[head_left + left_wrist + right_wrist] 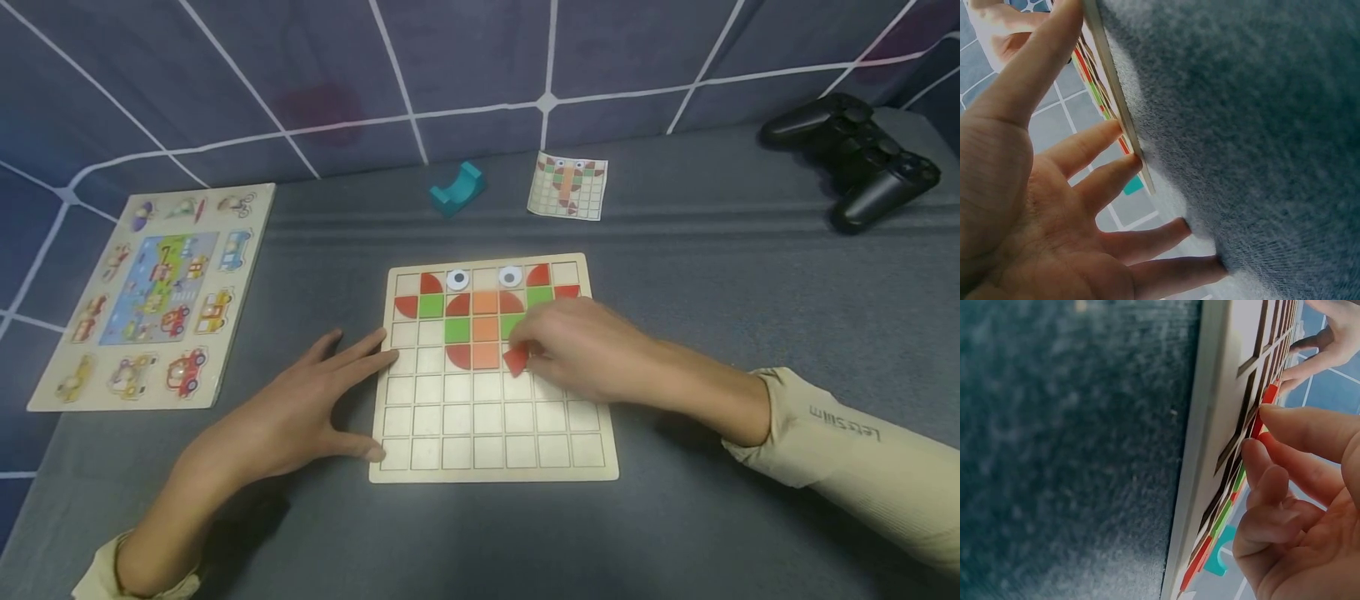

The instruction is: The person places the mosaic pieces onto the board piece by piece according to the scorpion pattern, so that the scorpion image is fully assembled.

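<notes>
A wooden grid board [493, 472] lies on the grey cloth, its upper rows partly filled with flat tiles. Among them are red quarter-circle tiles [406, 307], green square tiles [457, 331], a column of orange square tiles [485, 328] and two eye tiles [458, 279]. Between thumb and fingertips, my right hand [581, 346] pinches a red tile [516, 361] over a cell right of the lowest orange tile. The right wrist view shows this red tile [1270, 394] at the board's surface. My left hand [292, 412] spreads its fingers, with thumb and fingertips touching the board's left edge.
Behind the board lie a teal curved block [459, 190] and a paper card [567, 187] printed with a coloured grid pattern. A vehicle picture puzzle [168, 287] is on the left. At the back right rests a black game controller [851, 158].
</notes>
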The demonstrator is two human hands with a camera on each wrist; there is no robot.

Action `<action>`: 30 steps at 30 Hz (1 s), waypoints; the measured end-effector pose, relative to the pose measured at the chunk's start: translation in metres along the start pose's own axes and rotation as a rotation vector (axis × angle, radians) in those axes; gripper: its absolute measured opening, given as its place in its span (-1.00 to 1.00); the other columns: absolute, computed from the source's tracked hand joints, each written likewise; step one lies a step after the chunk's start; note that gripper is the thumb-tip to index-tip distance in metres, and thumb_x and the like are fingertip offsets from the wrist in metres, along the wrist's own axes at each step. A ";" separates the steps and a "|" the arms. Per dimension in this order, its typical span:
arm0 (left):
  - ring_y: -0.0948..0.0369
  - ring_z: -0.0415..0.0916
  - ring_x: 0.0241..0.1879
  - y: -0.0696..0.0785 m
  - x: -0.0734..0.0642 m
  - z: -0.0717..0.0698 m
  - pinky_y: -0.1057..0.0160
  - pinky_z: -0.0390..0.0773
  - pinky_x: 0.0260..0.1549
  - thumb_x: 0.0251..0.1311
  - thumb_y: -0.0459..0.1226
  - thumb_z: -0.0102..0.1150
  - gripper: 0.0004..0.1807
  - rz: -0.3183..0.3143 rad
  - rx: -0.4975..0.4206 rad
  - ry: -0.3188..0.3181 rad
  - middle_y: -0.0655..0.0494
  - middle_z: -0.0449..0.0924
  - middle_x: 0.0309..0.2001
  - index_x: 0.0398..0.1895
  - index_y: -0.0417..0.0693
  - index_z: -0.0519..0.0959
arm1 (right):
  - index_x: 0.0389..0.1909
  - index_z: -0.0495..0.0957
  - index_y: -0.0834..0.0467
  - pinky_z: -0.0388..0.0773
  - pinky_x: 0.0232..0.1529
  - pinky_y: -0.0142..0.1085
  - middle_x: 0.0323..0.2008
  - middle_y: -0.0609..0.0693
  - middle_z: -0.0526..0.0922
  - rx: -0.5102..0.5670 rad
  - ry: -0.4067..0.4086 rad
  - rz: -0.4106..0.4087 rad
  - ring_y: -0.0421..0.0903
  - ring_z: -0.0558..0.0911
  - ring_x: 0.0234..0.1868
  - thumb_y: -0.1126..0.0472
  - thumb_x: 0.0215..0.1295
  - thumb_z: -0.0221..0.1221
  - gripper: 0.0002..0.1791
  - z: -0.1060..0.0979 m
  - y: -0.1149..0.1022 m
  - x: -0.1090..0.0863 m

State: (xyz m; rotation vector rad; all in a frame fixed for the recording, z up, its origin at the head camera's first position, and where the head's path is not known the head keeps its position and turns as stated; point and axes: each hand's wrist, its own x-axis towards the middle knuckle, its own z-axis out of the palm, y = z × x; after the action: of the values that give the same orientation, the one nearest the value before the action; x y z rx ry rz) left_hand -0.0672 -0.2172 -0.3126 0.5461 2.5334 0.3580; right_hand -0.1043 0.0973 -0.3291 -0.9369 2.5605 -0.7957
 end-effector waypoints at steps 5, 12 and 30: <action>-0.35 -0.18 0.45 0.000 0.000 0.000 -0.47 0.17 0.12 -0.24 0.26 0.48 0.14 0.001 -0.002 -0.001 0.09 -0.02 0.56 0.49 0.15 0.27 | -0.31 0.73 0.08 0.49 -0.29 -0.24 -0.45 -0.18 0.60 -0.050 0.008 0.004 -0.16 0.51 -0.39 0.34 0.17 0.34 -0.89 0.000 -0.001 0.002; -0.36 -0.17 0.44 0.001 0.000 0.001 -0.48 0.14 0.12 -0.24 0.27 0.48 0.14 0.003 -0.004 0.007 0.06 0.00 0.55 0.49 0.14 0.27 | -0.29 0.72 0.12 0.47 -0.36 -0.25 -0.47 -0.15 0.58 -0.081 0.005 0.013 -0.14 0.49 -0.43 0.29 0.16 0.37 -0.90 0.000 -0.002 0.004; -0.35 -0.19 0.45 0.002 0.001 0.001 -0.48 0.12 0.14 -0.29 0.26 0.51 0.16 -0.018 -0.009 0.000 0.06 -0.01 0.55 0.49 0.13 0.28 | -0.29 0.70 0.09 0.44 -0.42 -0.28 -0.48 -0.18 0.57 -0.078 0.034 0.000 -0.15 0.48 -0.44 0.32 0.16 0.36 -0.88 0.000 0.000 0.005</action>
State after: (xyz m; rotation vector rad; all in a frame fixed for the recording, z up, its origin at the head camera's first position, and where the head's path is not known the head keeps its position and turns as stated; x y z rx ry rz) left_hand -0.0668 -0.2151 -0.3135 0.5192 2.5336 0.3626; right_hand -0.1080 0.0938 -0.3292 -0.9549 2.6383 -0.7226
